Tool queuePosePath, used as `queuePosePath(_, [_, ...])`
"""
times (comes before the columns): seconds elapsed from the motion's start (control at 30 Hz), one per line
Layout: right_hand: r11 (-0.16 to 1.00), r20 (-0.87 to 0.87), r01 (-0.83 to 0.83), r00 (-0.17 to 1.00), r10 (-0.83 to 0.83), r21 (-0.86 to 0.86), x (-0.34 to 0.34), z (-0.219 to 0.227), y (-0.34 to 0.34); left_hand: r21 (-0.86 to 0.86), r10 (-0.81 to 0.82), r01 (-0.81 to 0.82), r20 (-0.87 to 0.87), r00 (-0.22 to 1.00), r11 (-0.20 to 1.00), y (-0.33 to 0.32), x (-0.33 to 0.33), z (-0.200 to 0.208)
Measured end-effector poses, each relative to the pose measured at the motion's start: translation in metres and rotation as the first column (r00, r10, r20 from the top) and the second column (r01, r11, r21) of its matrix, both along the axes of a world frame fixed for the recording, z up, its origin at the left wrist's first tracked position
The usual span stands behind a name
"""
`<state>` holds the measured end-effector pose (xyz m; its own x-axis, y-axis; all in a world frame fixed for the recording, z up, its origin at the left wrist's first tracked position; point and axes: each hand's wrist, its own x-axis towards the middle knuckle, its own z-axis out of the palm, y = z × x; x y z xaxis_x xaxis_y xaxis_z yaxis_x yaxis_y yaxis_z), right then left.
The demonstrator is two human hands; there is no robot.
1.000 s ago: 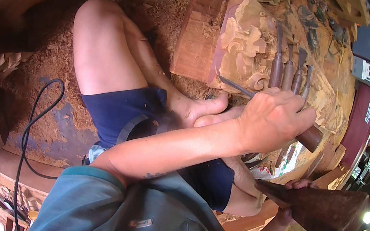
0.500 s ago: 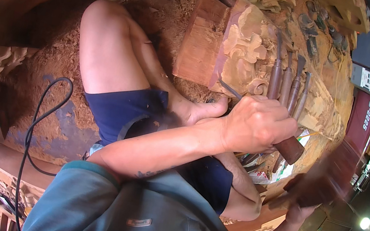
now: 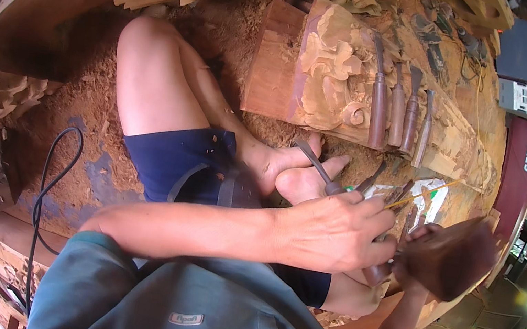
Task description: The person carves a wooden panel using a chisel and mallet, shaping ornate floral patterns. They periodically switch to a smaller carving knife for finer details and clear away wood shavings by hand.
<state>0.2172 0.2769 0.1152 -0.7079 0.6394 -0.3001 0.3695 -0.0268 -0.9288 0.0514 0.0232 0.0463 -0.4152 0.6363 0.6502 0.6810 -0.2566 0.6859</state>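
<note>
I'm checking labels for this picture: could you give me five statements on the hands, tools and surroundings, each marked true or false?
1. The right hand holds a brown mallet. True.
2. The left hand is empty. False: it grips a chisel with a slender blade.
3. Four carving tools lie side by side on the carved panel. True.
4. The shorts are bright red. False: they are dark blue.
5. A black cable lies across the carved panel. False: it loops at the picture's left, away from it.
</note>
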Motion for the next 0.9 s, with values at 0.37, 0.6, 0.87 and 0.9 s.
queuePosePath(0.37, [0.208,0.176,-0.576,0.538,0.824,0.790,0.011,-0.087,-0.017,-0.282,-0.146,0.011,-0.464,0.874,0.959,0.026,0.020,-0.094])
queuePosePath(0.6, [0.166,0.096,-0.610,0.372,0.923,0.775,0.021,-0.108,-0.010,-0.217,-0.160,0.065,-0.456,0.875,0.974,0.031,0.016,-0.093])
queuePosePath(0.87, [0.142,0.011,-0.463,0.312,0.950,0.875,0.013,-0.126,0.024,-0.229,-0.159,0.045,-0.509,0.846,0.972,0.040,0.007,-0.091])
queuePosePath(0.9, [0.110,0.104,-0.508,0.374,0.922,0.854,0.012,-0.128,0.026,-0.236,-0.156,0.037,-0.512,0.844,0.971,0.042,0.006,-0.092])
